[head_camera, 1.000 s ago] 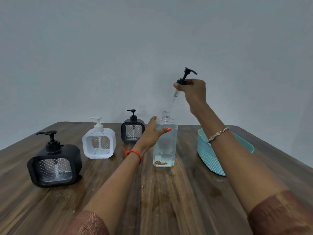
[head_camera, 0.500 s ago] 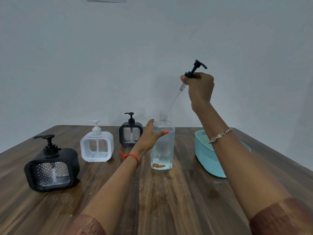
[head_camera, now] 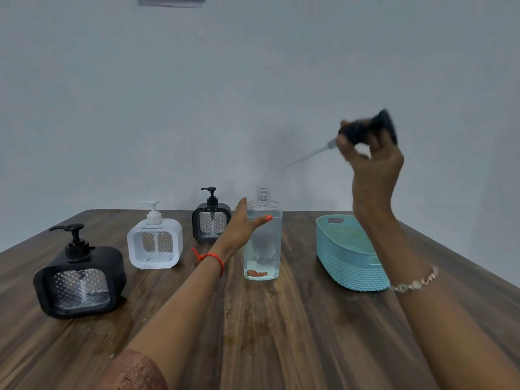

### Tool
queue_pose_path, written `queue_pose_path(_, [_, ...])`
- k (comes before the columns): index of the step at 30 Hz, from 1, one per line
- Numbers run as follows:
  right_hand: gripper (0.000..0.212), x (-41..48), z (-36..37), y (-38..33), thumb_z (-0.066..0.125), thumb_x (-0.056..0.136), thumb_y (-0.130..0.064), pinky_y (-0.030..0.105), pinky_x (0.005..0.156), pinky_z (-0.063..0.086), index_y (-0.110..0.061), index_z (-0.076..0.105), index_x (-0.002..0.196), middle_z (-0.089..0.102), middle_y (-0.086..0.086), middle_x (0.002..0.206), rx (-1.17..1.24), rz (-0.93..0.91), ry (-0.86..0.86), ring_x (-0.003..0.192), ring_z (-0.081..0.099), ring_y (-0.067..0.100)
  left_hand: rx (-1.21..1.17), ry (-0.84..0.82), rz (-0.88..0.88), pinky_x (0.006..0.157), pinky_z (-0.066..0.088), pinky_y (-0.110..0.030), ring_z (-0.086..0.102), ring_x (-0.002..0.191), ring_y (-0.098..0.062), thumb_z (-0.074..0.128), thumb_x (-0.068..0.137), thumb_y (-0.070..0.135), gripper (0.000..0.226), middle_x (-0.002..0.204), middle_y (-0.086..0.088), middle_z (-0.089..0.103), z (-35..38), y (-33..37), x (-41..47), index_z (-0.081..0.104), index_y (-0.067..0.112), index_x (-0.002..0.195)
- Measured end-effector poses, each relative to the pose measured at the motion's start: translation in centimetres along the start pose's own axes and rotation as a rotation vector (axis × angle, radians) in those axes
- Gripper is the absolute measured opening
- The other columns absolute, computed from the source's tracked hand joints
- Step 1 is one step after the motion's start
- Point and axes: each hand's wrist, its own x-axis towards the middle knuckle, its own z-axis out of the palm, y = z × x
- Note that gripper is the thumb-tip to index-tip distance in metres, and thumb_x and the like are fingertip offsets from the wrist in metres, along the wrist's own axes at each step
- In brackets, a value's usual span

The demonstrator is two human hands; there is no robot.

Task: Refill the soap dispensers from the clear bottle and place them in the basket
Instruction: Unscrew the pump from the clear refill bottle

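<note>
The clear bottle [head_camera: 263,243] stands upright mid-table with its neck uncapped and clear liquid inside. My left hand [head_camera: 244,226] grips its upper left side. My right hand [head_camera: 371,159] is raised high above the teal basket [head_camera: 349,266], holding the bottle's black pump head [head_camera: 365,129], blurred, with its thin dip tube slanting down-left, clear of the bottle. Three square soap dispensers stand to the left: a black one [head_camera: 80,280] nearest, a white one [head_camera: 154,240] in the middle, a smaller-looking black one [head_camera: 211,220] farthest back.
The wooden table [head_camera: 281,333] runs to a grey wall behind. The basket holds nothing that I can see. Small wet spots show on the wood by the near black dispenser.
My right hand has pulled the pump head fully out of the bottle and swung it up and to the right, over the basket. My left hand stays on the bottle.
</note>
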Motion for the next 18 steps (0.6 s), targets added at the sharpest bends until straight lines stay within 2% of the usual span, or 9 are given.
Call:
queue_pose_path(2, [0.034, -2.6, -1.9, 1.6, 0.073, 0.074, 0.000, 0.033, 0.074, 0.051, -0.010, 0.057, 0.102, 0.069, 0.001, 0.104, -0.152, -0.021, -0.118, 0.096, 0.064, 0.013, -0.015, 0.008, 0.023, 0.081, 0.041, -0.011, 0.046, 0.111, -0.010, 0.062, 0.087, 0.021, 0.054, 0.119, 0.008, 0.043, 0.1, -0.1, -0.1, 0.034, 0.012, 0.133])
queue_pose_path(4, [0.035, -5.4, -4.1, 3.8, 0.072, 0.075, 0.002, 0.029, 0.077, 0.056, -0.018, 0.059, 0.100, 0.068, -0.004, 0.105, -0.353, -0.049, -0.301, 0.089, 0.064, 0.009, -0.027, 0.008, 0.037, 0.067, 0.046, -0.010, 0.057, 0.103, -0.009, 0.065, 0.085, 0.021, 0.044, 0.116, 0.005, 0.052, 0.0, -0.5, 0.0, 0.041, 0.013, 0.120])
queue_pose_path(5, [0.038, -6.7, -5.1, 5.0, 0.070, 0.075, 0.003, 0.029, 0.077, 0.056, -0.021, 0.060, 0.102, 0.067, -0.008, 0.104, -0.455, -0.052, -0.415, 0.086, 0.064, 0.006, -0.031, 0.013, 0.044, 0.066, 0.047, -0.010, 0.058, 0.098, -0.004, 0.067, 0.083, 0.021, 0.043, 0.115, 0.004, 0.054, 0.0, -0.8, 0.0, 0.042, 0.013, 0.118])
queue_pose_path(7, [0.050, -8.9, -7.2, 7.3, 0.067, 0.075, 0.007, 0.030, 0.080, 0.055, -0.024, 0.060, 0.113, 0.064, -0.010, 0.106, -0.688, -0.062, -0.681, 0.089, 0.062, 0.002, -0.037, 0.013, 0.035, 0.071, 0.049, -0.011, 0.058, 0.097, -0.003, 0.070, 0.081, 0.021, 0.048, 0.119, 0.000, 0.056, -0.2, -1.5, -0.1, 0.043, 0.010, 0.119])
queue_pose_path(9, [0.060, -10.3, -8.6, 9.2, 0.065, 0.073, 0.009, 0.033, 0.088, 0.053, -0.020, 0.056, 0.125, 0.064, -0.002, 0.113, -0.896, -0.137, -0.967, 0.099, 0.063, 0.012, -0.037, 0.004, 0.007, 0.084, 0.051, -0.024, 0.058, 0.107, -0.015, 0.072, 0.078, 0.024, 0.055, 0.124, -0.006, 0.056, -0.5, -2.0, -0.4, 0.043, 0.009, 0.122])
queue_pose_path(11, [0.060, -11.4, -9.2, 10.0, 0.061, 0.076, 0.004, 0.030, 0.093, 0.049, -0.020, 0.052, 0.130, 0.060, 0.002, 0.126, -0.993, -0.155, -1.146, 0.110, 0.059, 0.017, -0.034, -0.011, -0.022, 0.088, 0.050, -0.030, 0.056, 0.113, -0.020, 0.073, 0.077, 0.025, 0.056, 0.124, -0.006, 0.055, -0.8, -2.3, -0.9, 0.042, 0.009, 0.120])
queue_pose_path(13, [0.053, -12.0, -9.4, 10.2, 0.057, 0.084, -0.004, 0.029, 0.096, 0.045, -0.022, 0.049, 0.133, 0.051, -0.002, 0.138, -1.050, -0.160, -1.236, 0.122, 0.052, 0.014, -0.009, -0.013, -0.044, 0.088, 0.046, -0.025, 0.051, 0.113, -0.015, 0.070, 0.079, 0.025, 0.057, 0.124, -0.001, 0.049, -1.0, -2.5, -1.6, 0.037, 0.013, 0.124])
queue_pose_path(16, [0.048, -12.5, -9.6, 10.5, 0.053, 0.090, -0.016, 0.029, 0.101, 0.042, -0.023, 0.044, 0.137, 0.043, -0.004, 0.144, -1.107, -0.144, -1.321, 0.129, 0.045, 0.014, 0.034, -0.002, -0.097, 0.100, 0.034, -0.029, 0.039, 0.127, -0.019, 0.067, 0.082, 0.030, 0.083, 0.140, -0.006, 0.037, -1.4, -3.1, -2.7, 0.017, 0.008, 0.144])
queue_pose_path(18, [0.051, -12.4, -9.6, 10.3, 0.050, 0.090, -0.011, 0.027, 0.105, 0.038, -0.024, 0.041, 0.138, 0.039, -0.005, 0.147, -1.121, -0.103, -1.341, 0.132, 0.041, 0.012, 0.059, 0.005, -0.125, 0.106, 0.032, -0.032, 0.033, 0.135, -0.023, 0.066, 0.082, 0.034, 0.091, 0.148, -0.008, 0.032, -2.0, -3.7, -3.2, 0.010, 0.008, 0.148])
